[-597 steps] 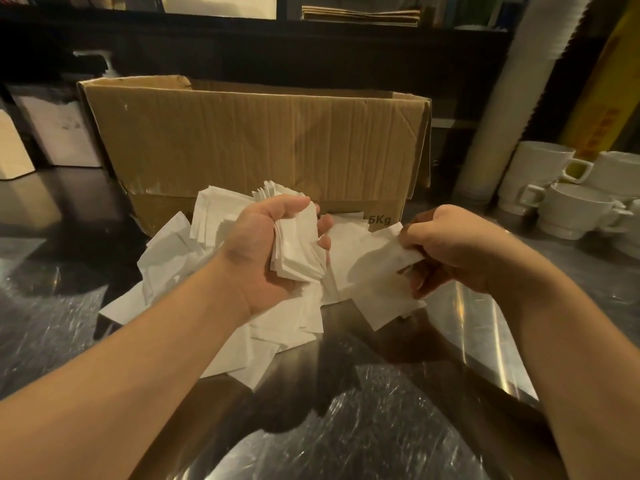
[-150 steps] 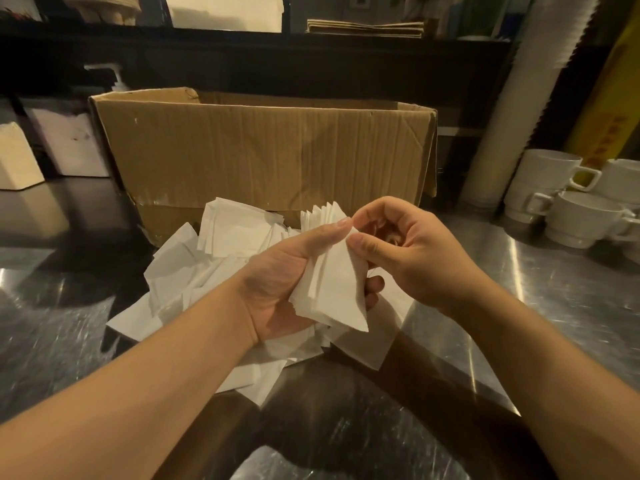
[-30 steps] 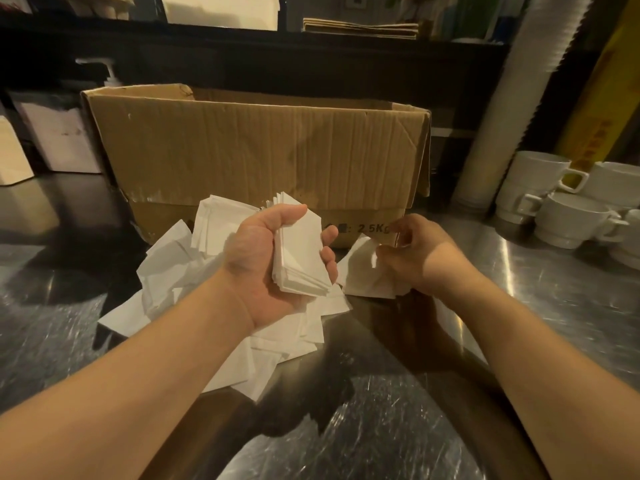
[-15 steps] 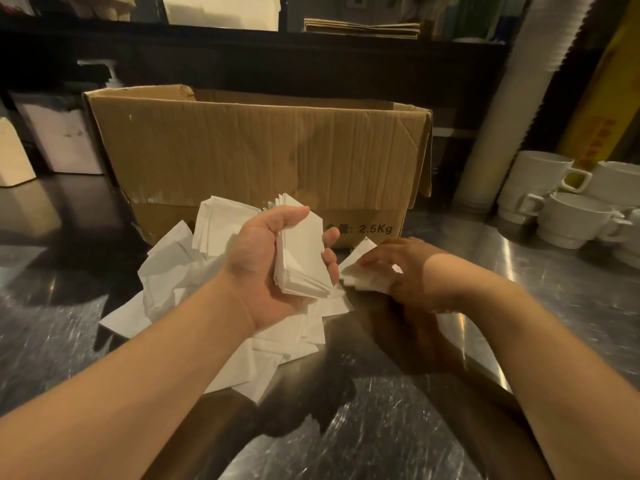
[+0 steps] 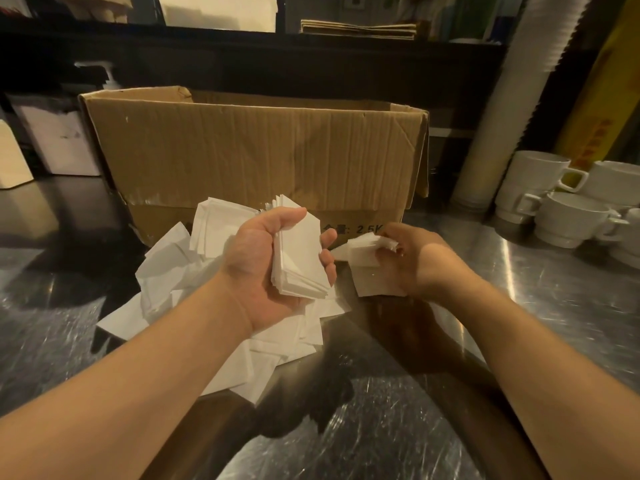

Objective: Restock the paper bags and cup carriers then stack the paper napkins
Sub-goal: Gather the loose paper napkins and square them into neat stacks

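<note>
Napkin stack (image 5: 300, 258) upright, L hand (image 5: 258, 268).

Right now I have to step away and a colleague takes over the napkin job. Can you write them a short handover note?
Left hand: grips a squared stack of napkins, held up above the counter.
Right hand: pinches a few loose napkins just picked up, beside the stack.
Loose napkin pile lies on the steel counter in front of the cardboard box, mostly under and left of the left hand.
Done: part of the pile is gathered into the stack.
Left: add the right hand's napkins, gather the remaining pile, set the stack down. Bags and carriers cannot be judged from here.
</note>
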A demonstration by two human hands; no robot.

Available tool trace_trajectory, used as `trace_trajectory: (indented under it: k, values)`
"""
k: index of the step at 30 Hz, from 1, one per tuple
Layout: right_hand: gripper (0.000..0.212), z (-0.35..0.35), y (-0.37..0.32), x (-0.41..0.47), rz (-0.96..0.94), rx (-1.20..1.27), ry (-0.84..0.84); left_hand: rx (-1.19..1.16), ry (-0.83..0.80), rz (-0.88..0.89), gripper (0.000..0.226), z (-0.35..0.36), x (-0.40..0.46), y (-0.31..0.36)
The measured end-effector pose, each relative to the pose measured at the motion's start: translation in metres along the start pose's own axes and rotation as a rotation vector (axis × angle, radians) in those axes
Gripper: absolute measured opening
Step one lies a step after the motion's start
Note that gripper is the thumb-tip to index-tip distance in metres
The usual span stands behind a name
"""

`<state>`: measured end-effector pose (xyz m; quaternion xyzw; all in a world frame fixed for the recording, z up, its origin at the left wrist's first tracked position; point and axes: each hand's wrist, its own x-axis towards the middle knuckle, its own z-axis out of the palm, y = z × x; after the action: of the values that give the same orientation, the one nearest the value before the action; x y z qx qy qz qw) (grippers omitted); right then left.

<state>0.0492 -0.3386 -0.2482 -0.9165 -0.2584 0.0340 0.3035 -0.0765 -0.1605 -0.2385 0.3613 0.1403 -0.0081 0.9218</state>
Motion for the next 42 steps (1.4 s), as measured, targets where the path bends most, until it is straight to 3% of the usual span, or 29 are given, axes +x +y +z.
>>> trace_trajectory:
  k: [4, 6, 9, 11, 13, 15, 24, 29, 36, 38, 42]
  values:
    - [0.041, -0.002, 0.002, -0.005, -0.047, 0.383, 0.208, 0.003, -0.021, 0.018, 0.054, 0.000, 0.000, 0.000]
    - [0.024, -0.011, -0.005, -0.009, -0.096, 0.587, 0.227, 0.013, -0.020, 0.032, 0.061, -0.001, 0.001, 0.001]
    - [0.016, -0.027, -0.014, -0.016, -0.081, 0.916, 0.038, 0.062, -0.030, 0.057, 0.049, -0.001, 0.001, 0.002]
    - [0.030, -0.032, -0.016, -0.020, -0.061, 1.033, -0.161, 0.099, -0.038, 0.069, 0.033, -0.002, 0.002, 0.003]
    - [0.042, -0.030, -0.020, -0.024, -0.078, 1.054, -0.306, 0.149, -0.058, 0.061, 0.033, -0.003, 0.003, 0.001]
    - [0.044, -0.022, -0.025, -0.027, -0.096, 1.075, -0.349, 0.195, -0.110, 0.051, 0.043, -0.004, 0.003, -0.002]
    - [0.025, 0.000, -0.039, -0.028, 0.050, 1.065, -0.117, 0.147, -0.270, -0.015, 0.074, -0.008, 0.007, -0.005]
    - [0.018, 0.003, -0.040, -0.030, -0.011, 0.837, 0.000, 0.143, -0.217, -0.004, 0.056, -0.007, 0.007, -0.005]
    - [0.025, -0.024, -0.032, -0.033, -0.116, 1.028, -0.264, 0.126, -0.198, -0.069, 0.060, -0.008, 0.004, -0.003]
    - [0.021, -0.017, -0.034, -0.034, -0.102, 1.048, -0.274, 0.179, -0.205, -0.070, 0.057, -0.006, 0.002, -0.003]
    - [0.024, -0.002, -0.040, -0.033, -0.009, 0.958, -0.217, 0.205, -0.250, -0.063, 0.073, -0.002, -0.001, -0.005]
